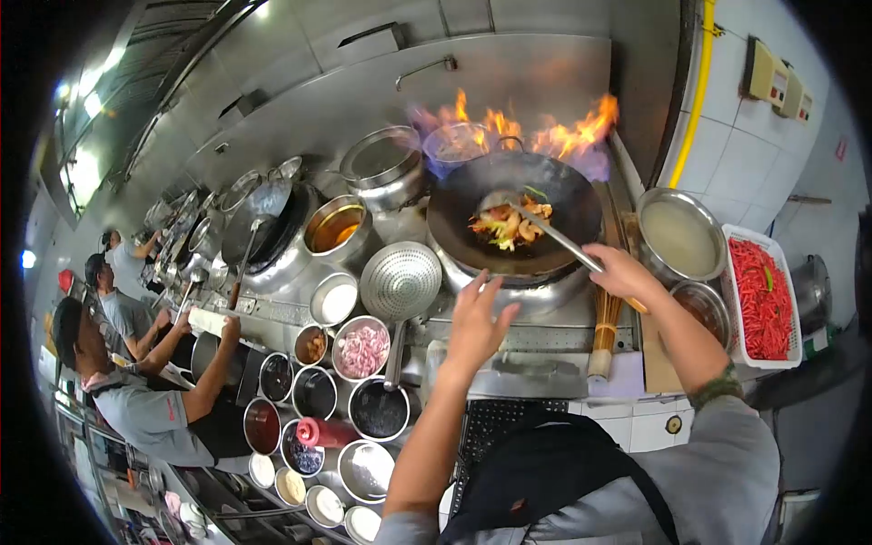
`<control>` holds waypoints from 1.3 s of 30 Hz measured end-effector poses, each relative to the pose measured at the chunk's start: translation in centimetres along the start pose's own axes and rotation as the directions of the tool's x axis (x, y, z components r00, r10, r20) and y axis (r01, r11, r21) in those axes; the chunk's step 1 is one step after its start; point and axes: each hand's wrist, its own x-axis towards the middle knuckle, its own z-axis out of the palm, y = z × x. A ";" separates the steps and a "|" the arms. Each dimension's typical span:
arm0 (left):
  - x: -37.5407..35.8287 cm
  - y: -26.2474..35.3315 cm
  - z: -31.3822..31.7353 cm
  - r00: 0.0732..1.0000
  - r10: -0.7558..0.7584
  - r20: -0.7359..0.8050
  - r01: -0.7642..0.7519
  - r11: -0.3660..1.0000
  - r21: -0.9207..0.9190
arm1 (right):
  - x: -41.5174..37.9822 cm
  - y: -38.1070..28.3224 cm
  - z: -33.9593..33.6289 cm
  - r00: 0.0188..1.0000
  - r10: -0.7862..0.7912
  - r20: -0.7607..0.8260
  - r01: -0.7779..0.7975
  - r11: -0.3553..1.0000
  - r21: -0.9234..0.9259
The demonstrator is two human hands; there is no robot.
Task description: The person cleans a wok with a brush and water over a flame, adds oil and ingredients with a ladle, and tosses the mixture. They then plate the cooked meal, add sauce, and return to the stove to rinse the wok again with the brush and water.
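Note:
My right hand is closed around the handle of a metal ladle. The ladle's bowl lies among pieces of food in a large black wok. My left hand is open with its fingers spread, in front of the wok's near edge, and holds nothing. Tall flames rise behind the wok. Left of my left hand, a perforated strainer rests with its handle toward me.
Bowls of ingredients, among them sliced pink onion, stand at the left. A co-worker works at another wok there. At the right are a pot of cloudy liquid, a basket of red chillies and a bamboo brush.

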 end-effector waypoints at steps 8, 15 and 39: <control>3.7 4.4 3.8 0.999 0.002 0.051 -0.003 1.000 0.010 | -2.6 1.7 -6.3 0.955 0.295 0.017 -0.282 0.893 0.350; 3.6 2.3 5.6 0.999 -0.021 0.042 0.019 0.999 0.048 | 0.4 1.1 -4.3 0.894 0.397 0.207 -0.447 0.783 0.432; 6.3 -1.2 5.5 0.996 0.015 0.085 -0.015 1.000 0.001 | 0.0 0.0 -6.8 0.884 0.355 0.304 -0.468 0.662 0.586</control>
